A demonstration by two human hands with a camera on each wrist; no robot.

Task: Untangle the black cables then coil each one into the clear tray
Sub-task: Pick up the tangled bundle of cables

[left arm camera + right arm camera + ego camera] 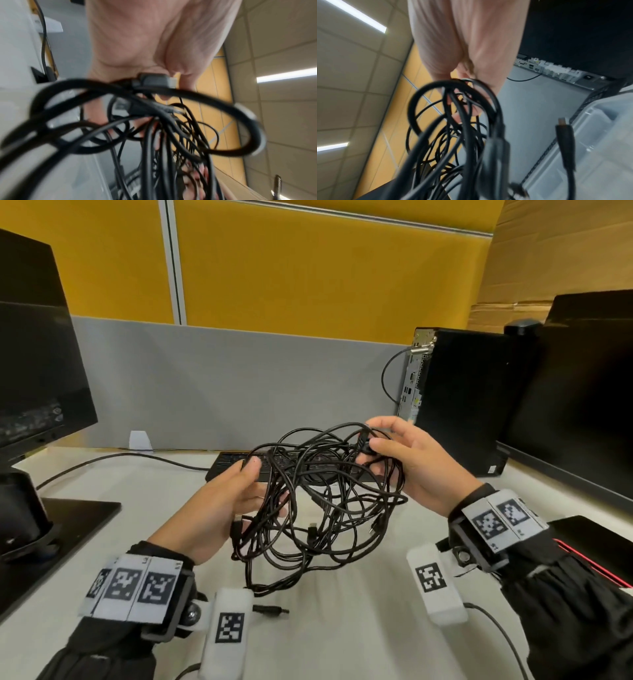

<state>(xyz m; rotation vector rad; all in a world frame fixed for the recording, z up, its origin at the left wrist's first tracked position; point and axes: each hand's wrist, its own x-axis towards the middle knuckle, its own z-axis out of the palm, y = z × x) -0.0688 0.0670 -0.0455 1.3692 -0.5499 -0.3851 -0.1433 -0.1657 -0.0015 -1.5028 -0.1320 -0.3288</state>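
Note:
A tangled bundle of black cables (325,501) hangs in the air above the white desk, between both hands. My left hand (253,484) grips several strands on the bundle's left side, thumb on top; a flat plug (154,81) lies against its palm. My right hand (371,440) pinches a plug at the bundle's upper right, and other loops hang over its fingers (462,108). Loose plug ends dangle below (565,135). One short black plug (270,609) lies alone on the desk under the bundle. The clear tray (597,121) shows only in the right wrist view, low beside the cables.
A black keyboard (233,465) lies behind the bundle. A monitor on its stand (34,378) is at the left. A PC tower (455,398) and another monitor (582,405) are at the right. A red-edged black item (589,546) lies at the near right. A grey partition (239,385) backs the desk.

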